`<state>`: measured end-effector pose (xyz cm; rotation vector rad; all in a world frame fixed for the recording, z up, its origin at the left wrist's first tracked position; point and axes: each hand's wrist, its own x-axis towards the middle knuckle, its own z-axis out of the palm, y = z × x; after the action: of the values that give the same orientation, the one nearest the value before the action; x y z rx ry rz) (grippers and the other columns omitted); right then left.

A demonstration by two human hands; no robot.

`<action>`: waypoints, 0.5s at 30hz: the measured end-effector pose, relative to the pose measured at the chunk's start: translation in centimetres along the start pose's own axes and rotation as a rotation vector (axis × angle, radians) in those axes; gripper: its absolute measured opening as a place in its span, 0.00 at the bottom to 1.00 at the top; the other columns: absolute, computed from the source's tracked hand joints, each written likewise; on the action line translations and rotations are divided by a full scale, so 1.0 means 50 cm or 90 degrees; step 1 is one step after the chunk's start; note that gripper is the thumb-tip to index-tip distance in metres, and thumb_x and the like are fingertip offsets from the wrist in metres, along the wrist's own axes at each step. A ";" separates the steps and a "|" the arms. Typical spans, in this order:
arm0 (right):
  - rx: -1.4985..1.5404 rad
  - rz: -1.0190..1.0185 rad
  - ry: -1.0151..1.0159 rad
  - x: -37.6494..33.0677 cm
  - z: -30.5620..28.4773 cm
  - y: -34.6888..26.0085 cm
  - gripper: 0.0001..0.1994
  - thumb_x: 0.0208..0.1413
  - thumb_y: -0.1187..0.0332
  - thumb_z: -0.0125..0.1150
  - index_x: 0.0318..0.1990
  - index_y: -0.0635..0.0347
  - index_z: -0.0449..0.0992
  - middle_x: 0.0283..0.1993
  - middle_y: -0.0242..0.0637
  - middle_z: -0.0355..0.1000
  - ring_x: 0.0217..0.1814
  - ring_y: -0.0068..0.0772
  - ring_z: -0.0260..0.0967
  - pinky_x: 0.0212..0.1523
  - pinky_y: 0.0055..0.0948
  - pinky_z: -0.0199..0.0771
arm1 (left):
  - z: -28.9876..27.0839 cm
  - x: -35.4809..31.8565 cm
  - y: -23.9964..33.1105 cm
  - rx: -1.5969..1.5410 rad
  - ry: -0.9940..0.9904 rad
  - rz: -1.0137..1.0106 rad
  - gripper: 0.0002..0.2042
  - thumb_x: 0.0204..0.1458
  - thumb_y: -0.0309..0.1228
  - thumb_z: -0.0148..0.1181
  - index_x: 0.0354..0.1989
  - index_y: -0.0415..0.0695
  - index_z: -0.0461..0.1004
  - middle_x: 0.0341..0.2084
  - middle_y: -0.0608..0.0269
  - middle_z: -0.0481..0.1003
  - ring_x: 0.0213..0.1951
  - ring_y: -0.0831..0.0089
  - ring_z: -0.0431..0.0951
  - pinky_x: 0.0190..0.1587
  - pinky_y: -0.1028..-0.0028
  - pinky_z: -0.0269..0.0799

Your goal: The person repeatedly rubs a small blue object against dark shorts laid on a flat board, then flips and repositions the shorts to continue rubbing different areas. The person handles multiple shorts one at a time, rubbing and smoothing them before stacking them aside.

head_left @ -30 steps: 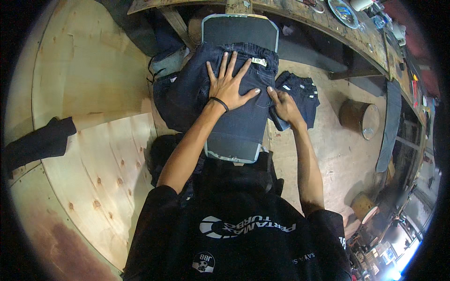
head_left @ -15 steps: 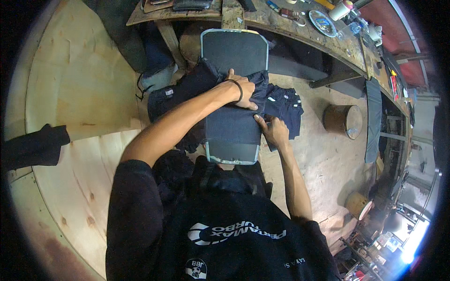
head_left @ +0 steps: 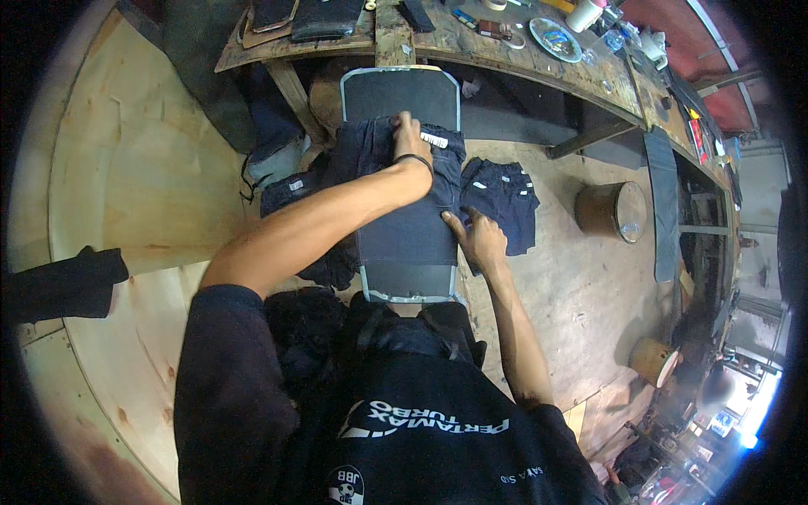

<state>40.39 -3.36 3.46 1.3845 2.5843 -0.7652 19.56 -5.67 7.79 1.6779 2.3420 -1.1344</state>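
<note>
Dark denim shorts (head_left: pixel 404 223) lie flat along a narrow, grey-edged black board (head_left: pixel 396 93) in front of me. A white label shows at their waistband. At that waistband, beside the label, my left hand (head_left: pixel 410 141) is closed on the cloth, a dark band round its wrist. My right hand (head_left: pixel 483 241) rests at the right edge of the shorts, thumb apart from its loosely bent fingers and reaching onto the cloth. Its fingertips are partly hidden. Close by on the right are more folded dark shorts (head_left: pixel 509 202) with white labels.
Behind the board stands a worn wooden workbench (head_left: pixel 471 38) with a plate (head_left: pixel 555 40) and small items. More dark garments (head_left: pixel 286 189) lie left of the board. A round brown stool-like drum (head_left: pixel 602 210) stands on the right; dark cloth (head_left: pixel 67 282) hangs at far left.
The cloth bunched under my left hand now lies spread on the board, its waistband and label showing. My left hand has moved slightly away and left; my right hand stays by the edge.
</note>
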 end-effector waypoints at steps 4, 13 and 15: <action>-0.027 0.037 0.011 -0.023 -0.036 -0.038 0.40 0.60 0.32 0.67 0.55 0.68 0.83 0.41 0.52 0.86 0.46 0.56 0.86 0.48 0.53 0.83 | 0.101 -0.004 0.039 -0.402 0.185 -0.090 0.21 0.67 0.48 0.59 0.64 0.55 0.80 0.61 0.58 0.78 0.72 0.53 0.64 0.70 0.35 0.52; -0.057 -0.487 0.246 -0.108 0.036 -0.148 0.39 0.54 0.53 0.80 0.68 0.63 0.70 0.58 0.57 0.70 0.54 0.55 0.68 0.53 0.47 0.69 | 0.248 0.011 0.047 -0.622 0.801 -0.005 0.25 0.47 0.38 0.82 0.53 0.53 0.78 0.57 0.57 0.71 0.68 0.44 0.68 0.73 0.29 0.60; -0.018 -0.382 0.094 -0.105 0.062 -0.142 0.39 0.54 0.54 0.78 0.70 0.62 0.69 0.56 0.52 0.72 0.54 0.53 0.68 0.53 0.47 0.69 | 0.246 0.031 0.022 -0.586 0.864 0.013 0.42 0.47 0.48 0.82 0.72 0.58 0.69 0.73 0.50 0.60 0.78 0.43 0.55 0.77 0.31 0.52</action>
<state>37.27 -12.00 5.18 0.6627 3.1506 -0.6991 15.40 -11.38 -2.45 2.1584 2.4728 1.4225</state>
